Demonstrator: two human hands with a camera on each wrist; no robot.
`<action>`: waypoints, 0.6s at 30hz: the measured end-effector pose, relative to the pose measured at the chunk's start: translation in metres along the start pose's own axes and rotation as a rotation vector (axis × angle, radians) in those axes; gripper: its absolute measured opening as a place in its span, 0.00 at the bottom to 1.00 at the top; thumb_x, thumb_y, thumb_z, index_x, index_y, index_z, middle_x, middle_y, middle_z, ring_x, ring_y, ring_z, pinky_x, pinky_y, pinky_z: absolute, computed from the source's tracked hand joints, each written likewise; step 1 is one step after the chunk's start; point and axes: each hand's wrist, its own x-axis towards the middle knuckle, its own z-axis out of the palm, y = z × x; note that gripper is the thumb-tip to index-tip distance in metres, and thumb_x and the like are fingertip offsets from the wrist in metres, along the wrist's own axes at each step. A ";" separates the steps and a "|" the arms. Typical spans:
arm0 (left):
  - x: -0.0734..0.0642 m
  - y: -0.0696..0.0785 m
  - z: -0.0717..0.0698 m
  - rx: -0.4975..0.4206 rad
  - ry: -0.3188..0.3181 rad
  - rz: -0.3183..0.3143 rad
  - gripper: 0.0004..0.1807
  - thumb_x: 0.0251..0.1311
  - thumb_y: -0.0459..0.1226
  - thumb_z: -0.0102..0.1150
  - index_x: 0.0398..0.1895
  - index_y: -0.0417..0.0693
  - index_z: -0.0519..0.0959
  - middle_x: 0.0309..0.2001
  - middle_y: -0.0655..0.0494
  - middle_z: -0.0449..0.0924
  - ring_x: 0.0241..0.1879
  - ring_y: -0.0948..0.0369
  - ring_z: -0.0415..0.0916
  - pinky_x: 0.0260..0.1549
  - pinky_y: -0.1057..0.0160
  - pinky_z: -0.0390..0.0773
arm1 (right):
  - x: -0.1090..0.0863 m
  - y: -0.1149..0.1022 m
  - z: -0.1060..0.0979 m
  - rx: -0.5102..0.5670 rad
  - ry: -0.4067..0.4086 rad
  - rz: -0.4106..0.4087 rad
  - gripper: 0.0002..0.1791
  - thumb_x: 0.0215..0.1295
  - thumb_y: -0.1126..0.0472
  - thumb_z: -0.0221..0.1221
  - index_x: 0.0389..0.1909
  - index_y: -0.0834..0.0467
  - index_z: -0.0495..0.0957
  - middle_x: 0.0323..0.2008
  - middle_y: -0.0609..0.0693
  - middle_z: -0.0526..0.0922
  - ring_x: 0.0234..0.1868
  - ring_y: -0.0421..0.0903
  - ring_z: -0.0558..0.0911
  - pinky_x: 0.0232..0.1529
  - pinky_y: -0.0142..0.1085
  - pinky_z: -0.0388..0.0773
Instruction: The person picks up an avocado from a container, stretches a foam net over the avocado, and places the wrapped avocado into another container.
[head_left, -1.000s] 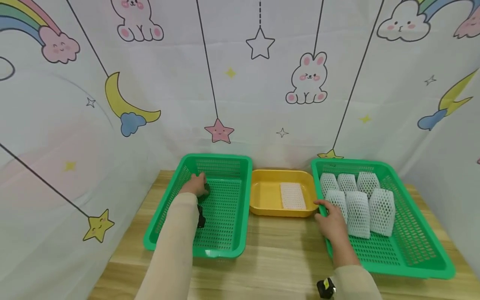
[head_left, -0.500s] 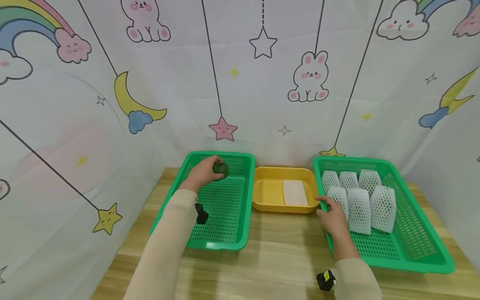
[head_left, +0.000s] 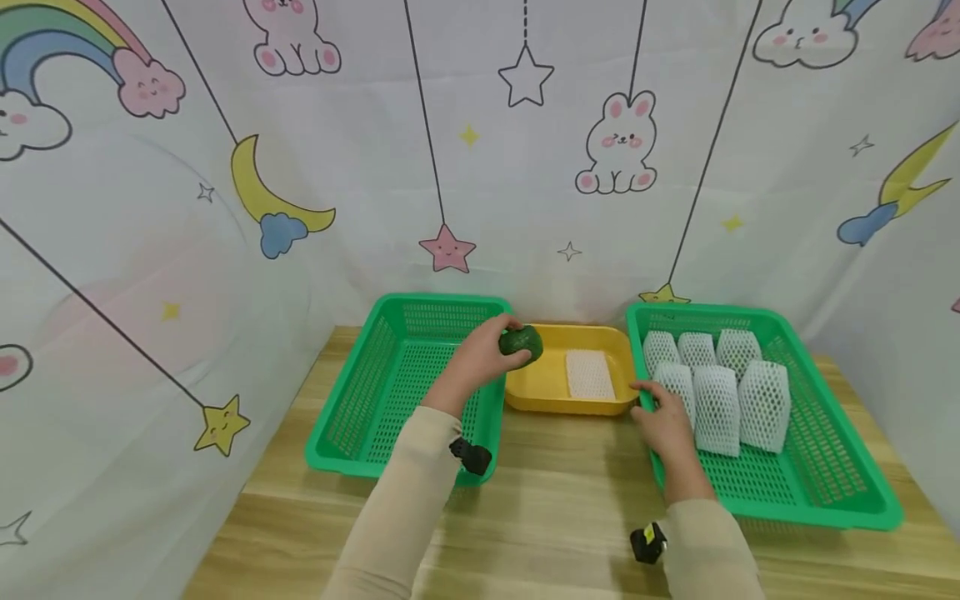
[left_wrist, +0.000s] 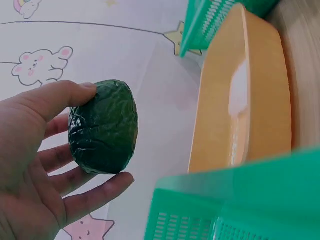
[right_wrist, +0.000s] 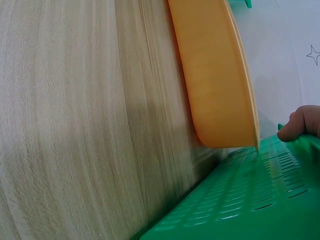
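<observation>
In the head view my left hand [head_left: 480, 354] holds a dark green avocado [head_left: 522, 344] above the left green basket's [head_left: 408, 473] right rim, by the yellow tray [head_left: 558, 406]. Close up in the left wrist view, the avocado [left_wrist: 104, 127] has glossy, wrinkled skin, with the thumb on one side and fingers on the other. My right hand [head_left: 667, 425] rests at the left rim of the right green basket [head_left: 832, 512], beside the tray's right end. Only a little of that hand [right_wrist: 302, 122] shows in the right wrist view. A white foam net sleeve [head_left: 588, 374] lies flat in the tray.
The right basket bears several white foam net sleeves [head_left: 717, 410] with a filled-out shape. All containers stand on a wood-grain table [head_left: 558, 508]. Behind them hangs a white cloth [head_left: 360, 183] printed with cartoons. The tray sits between the two baskets.
My left hand has lifted the avocado out of the left basket and carried it right, toward the tray. My right hand has stayed at the right basket's rim.
</observation>
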 end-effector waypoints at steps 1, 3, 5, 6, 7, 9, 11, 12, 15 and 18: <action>-0.001 0.002 0.004 -0.015 0.002 -0.001 0.25 0.59 0.46 0.59 0.58 0.50 0.68 0.56 0.52 0.70 0.48 0.56 0.71 0.45 0.55 0.73 | 0.000 0.000 0.000 0.002 -0.001 0.001 0.24 0.62 0.66 0.50 0.61 0.56 0.68 0.61 0.68 0.58 0.59 0.63 0.59 0.56 0.57 0.57; -0.005 0.005 0.011 -0.052 -0.002 0.002 0.25 0.60 0.46 0.59 0.59 0.50 0.68 0.56 0.52 0.70 0.49 0.56 0.71 0.45 0.56 0.73 | 0.000 0.000 0.000 0.003 -0.001 -0.001 0.24 0.61 0.66 0.50 0.61 0.56 0.68 0.60 0.68 0.58 0.59 0.63 0.60 0.56 0.57 0.57; -0.007 0.007 0.018 -0.083 -0.013 0.015 0.25 0.60 0.45 0.60 0.59 0.50 0.68 0.56 0.52 0.70 0.48 0.56 0.71 0.45 0.56 0.73 | 0.001 -0.001 -0.001 0.002 0.004 -0.007 0.24 0.61 0.66 0.50 0.60 0.56 0.68 0.60 0.68 0.59 0.59 0.63 0.60 0.56 0.57 0.57; -0.008 0.007 0.022 -0.093 -0.018 0.020 0.25 0.59 0.45 0.60 0.58 0.50 0.68 0.56 0.52 0.70 0.48 0.56 0.71 0.45 0.56 0.73 | 0.002 -0.001 -0.001 0.002 0.006 -0.010 0.24 0.61 0.66 0.50 0.60 0.57 0.68 0.59 0.68 0.60 0.59 0.63 0.60 0.56 0.57 0.58; -0.008 0.009 0.026 -0.099 -0.024 0.027 0.25 0.59 0.45 0.60 0.58 0.50 0.68 0.55 0.52 0.70 0.48 0.56 0.71 0.45 0.57 0.73 | 0.002 -0.002 -0.001 0.001 0.009 -0.013 0.24 0.61 0.66 0.50 0.60 0.57 0.68 0.59 0.68 0.60 0.59 0.63 0.60 0.56 0.57 0.57; -0.010 0.011 0.035 -0.100 -0.035 0.033 0.24 0.59 0.45 0.60 0.58 0.52 0.69 0.54 0.53 0.71 0.47 0.57 0.72 0.44 0.58 0.74 | 0.003 -0.002 -0.002 0.002 0.012 -0.019 0.24 0.60 0.66 0.50 0.60 0.57 0.68 0.59 0.68 0.60 0.59 0.63 0.60 0.56 0.57 0.57; -0.011 0.014 0.044 -0.090 -0.042 0.047 0.23 0.58 0.44 0.62 0.56 0.52 0.69 0.53 0.53 0.72 0.46 0.57 0.72 0.44 0.59 0.74 | 0.004 -0.002 -0.002 0.009 0.012 -0.021 0.24 0.60 0.66 0.50 0.60 0.57 0.68 0.59 0.68 0.60 0.59 0.63 0.60 0.56 0.57 0.57; -0.011 0.016 0.048 -0.082 -0.046 0.058 0.23 0.57 0.44 0.62 0.55 0.52 0.70 0.52 0.53 0.73 0.46 0.58 0.72 0.44 0.59 0.74 | 0.004 -0.002 -0.002 0.012 0.010 -0.020 0.24 0.60 0.66 0.50 0.60 0.57 0.68 0.59 0.68 0.60 0.59 0.63 0.60 0.56 0.57 0.57; -0.012 0.018 0.063 -0.056 -0.071 0.096 0.23 0.56 0.40 0.64 0.54 0.51 0.70 0.52 0.54 0.73 0.47 0.59 0.72 0.45 0.62 0.73 | 0.004 -0.001 -0.001 0.017 0.007 -0.015 0.25 0.61 0.66 0.50 0.60 0.57 0.68 0.60 0.68 0.59 0.59 0.63 0.60 0.56 0.57 0.58; -0.013 0.019 0.079 -0.022 -0.116 0.126 0.24 0.54 0.37 0.66 0.55 0.49 0.70 0.53 0.54 0.72 0.49 0.59 0.71 0.46 0.64 0.72 | 0.003 0.000 0.000 0.018 0.006 -0.014 0.24 0.61 0.66 0.50 0.60 0.57 0.68 0.59 0.68 0.59 0.59 0.63 0.60 0.56 0.57 0.58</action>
